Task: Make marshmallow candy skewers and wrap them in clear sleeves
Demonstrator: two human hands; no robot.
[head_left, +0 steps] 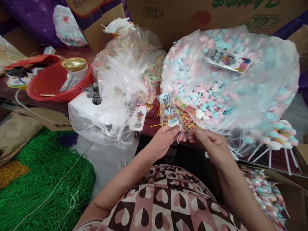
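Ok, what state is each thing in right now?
Left hand: closed on packet
Packet: clear-wrapped, held at its lower end
Right hand: fingers curled, grip unclear
Marshmallow bag: open, well filled
Basket: upright, part-filled
Gold dish: upright, in the basket
Green cords: heaped
Lower-right box: open, holding sweets

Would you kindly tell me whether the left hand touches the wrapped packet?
Touching: in the head view, the left hand pinches the lower end of the packet.

My single view: from wearer's head, facing forward and steeply down over heart-patterned pink-and-brown fabric garment (163,205), dark-red tabletop (150,123) close.
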